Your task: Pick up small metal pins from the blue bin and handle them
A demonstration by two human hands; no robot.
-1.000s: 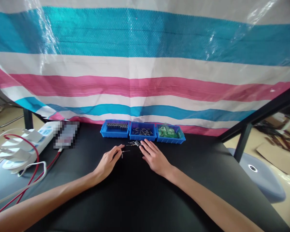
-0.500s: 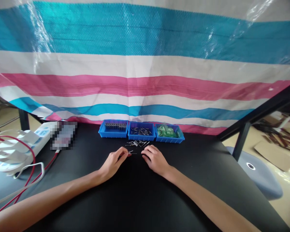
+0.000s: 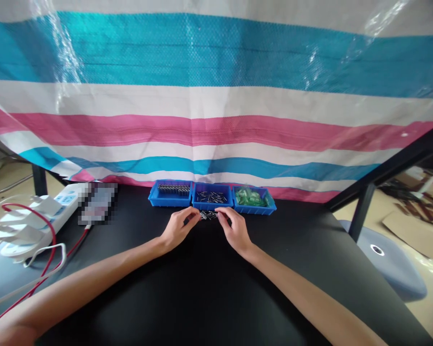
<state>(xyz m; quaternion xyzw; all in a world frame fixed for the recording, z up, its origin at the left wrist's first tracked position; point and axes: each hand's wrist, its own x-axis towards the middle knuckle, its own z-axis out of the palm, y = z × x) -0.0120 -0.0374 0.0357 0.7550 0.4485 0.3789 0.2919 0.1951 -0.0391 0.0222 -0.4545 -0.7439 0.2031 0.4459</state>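
On the black table lies a small loose pile of thin metal pins that look like blind rivets (image 3: 210, 215), just in front of the middle bin. My left hand (image 3: 178, 228) is at the pile's left side, its thumb and fingertips pinched together; what they hold, if anything, is too small to make out. From the right, my right hand (image 3: 236, 231) reaches to the same pile with thumb and forefinger closed at its edge. Whatever is between those fingertips is hidden. The middle blue bin (image 3: 212, 205) contains more such pins.
A left blue bin (image 3: 170, 202) has rows of small metal cylinders; a right blue bin (image 3: 254, 210) has green plastic packets. At left are a power strip (image 3: 63, 199), cables and a pixelated device (image 3: 98, 204). A striped sheet (image 3: 216, 103) hangs behind; a grey stool (image 3: 386, 262) stands right.
Both hands have moved forward to the loose pile. The left hand showed a thin metal pin at its fingertips before; that pin is no longer distinct.
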